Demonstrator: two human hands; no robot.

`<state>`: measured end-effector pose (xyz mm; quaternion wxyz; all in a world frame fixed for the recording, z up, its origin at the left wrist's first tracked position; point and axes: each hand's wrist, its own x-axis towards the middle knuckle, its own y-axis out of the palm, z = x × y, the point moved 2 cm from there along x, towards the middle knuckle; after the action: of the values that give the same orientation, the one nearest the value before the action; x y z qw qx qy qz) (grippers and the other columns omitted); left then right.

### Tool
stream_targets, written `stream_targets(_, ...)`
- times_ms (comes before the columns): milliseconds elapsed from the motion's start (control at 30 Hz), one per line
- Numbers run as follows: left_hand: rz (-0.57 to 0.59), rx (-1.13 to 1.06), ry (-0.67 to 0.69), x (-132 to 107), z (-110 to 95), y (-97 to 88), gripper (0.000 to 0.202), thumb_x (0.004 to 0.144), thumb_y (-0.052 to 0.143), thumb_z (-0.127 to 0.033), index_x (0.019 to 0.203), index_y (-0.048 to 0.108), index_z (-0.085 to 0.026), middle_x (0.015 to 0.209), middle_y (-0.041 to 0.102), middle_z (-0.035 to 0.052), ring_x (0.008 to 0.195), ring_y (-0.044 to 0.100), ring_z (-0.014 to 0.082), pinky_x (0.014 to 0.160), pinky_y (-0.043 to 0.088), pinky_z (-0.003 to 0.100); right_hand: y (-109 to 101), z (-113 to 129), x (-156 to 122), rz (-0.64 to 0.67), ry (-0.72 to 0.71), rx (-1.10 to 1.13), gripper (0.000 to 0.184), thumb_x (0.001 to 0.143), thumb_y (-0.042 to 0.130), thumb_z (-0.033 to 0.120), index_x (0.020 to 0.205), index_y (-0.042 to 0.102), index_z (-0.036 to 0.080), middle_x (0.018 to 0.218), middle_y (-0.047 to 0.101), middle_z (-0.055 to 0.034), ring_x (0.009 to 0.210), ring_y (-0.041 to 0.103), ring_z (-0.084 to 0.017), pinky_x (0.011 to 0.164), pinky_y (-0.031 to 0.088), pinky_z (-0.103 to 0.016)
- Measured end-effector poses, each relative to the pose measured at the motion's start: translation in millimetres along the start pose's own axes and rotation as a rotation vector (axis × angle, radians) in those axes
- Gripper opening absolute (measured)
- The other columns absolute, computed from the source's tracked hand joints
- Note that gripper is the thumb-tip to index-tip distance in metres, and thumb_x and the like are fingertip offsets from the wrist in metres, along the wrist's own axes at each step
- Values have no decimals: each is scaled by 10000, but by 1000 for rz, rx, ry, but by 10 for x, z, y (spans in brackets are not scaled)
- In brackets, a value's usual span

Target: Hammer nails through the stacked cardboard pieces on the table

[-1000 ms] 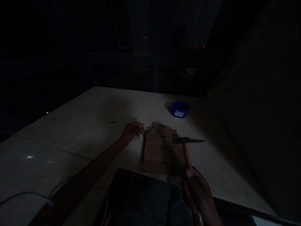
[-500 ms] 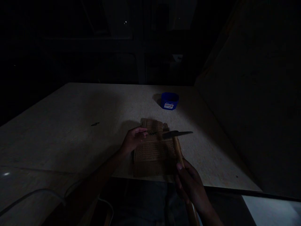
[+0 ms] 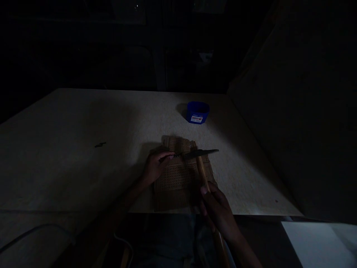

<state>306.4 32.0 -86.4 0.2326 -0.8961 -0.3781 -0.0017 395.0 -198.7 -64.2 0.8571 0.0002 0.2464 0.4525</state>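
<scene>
A brown block with a grid of small holes lies near the front edge of the pale table. My left hand rests at its left side, fingers pinched on a small dark pin-like piece over the block's top. My right hand grips the wooden handle of a hammer. The hammer's dark metal head sits just above the back part of the block, close to the pinched piece. The scene is very dim.
A blue tub with a label stands behind the block. A few small dark pins lie on the table to the left. A dark upright panel borders the table's right side. A cable runs at lower left.
My left hand has moved right from beside the block onto its top, pinching a small piece. The hammer head has shifted left toward that hand. The camera has tilted down.
</scene>
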Motion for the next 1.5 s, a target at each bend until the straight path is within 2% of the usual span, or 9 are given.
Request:
stream_targets(500,1,-19,-46,-10,-15,35,229,890,613,-305,1028,788,-252,1024,785,35,969,707,222,919,540,349,69,26,-14,-7,-25,-9,501,860,622,665,746,489,196,466,467,100,237,331,-20,254,210,-117)
stream_targets(933,-43,-108,-108,-10,38,89,183,866,644,-233,995,773,-243,1049,782,29,988,712,216,942,540,352,207,315,13,37,-40,-117,499,859,604,684,774,475,210,483,498,97,240,351,-30,253,233,-118)
stream_targets(1100,-84,-131,-149,0,34,82,377,818,686,-180,1189,690,-247,982,772,25,960,707,205,933,532,343,233,474,6,71,-59,-199,464,891,574,662,811,490,213,522,487,95,265,343,-29,266,219,-127)
stream_targets(1233,-92,-145,-172,-5,20,79,458,808,693,-168,1257,627,-229,965,762,34,957,705,208,924,524,342,257,570,-18,56,-131,-316,439,932,528,636,807,513,215,539,473,83,300,338,-42,287,226,-156)
stream_targets(1300,-88,-151,-180,-12,13,83,483,807,688,-154,1278,603,-226,971,758,36,959,706,209,925,524,340,265,591,1,41,-219,-432,427,955,502,612,802,544,216,539,477,65,361,416,-76,339,297,-182)
stream_targets(1367,-78,-153,-180,-17,9,88,490,811,674,-142,1287,589,-223,981,754,38,959,707,209,915,528,336,273,591,53,19,-298,-585,405,976,483,579,846,604,215,600,554,22,517,559,-135,465,413,-221)
stream_targets(1433,-74,-146,-183,-18,14,92,476,802,673,-130,1263,599,-222,963,751,36,939,708,209,895,536,333,285,566,122,25,-294,-714,389,988,470,554,954,664,219,756,667,-30,725,655,-201,623,482,-274)
stream_targets(1500,-85,-136,-195,-14,28,95,440,772,690,-114,1193,631,-226,930,747,32,912,708,213,866,544,329,299,533,172,63,-241,-780,395,985,474,548,1067,688,225,910,725,-64,874,681,-252,726,496,-317)
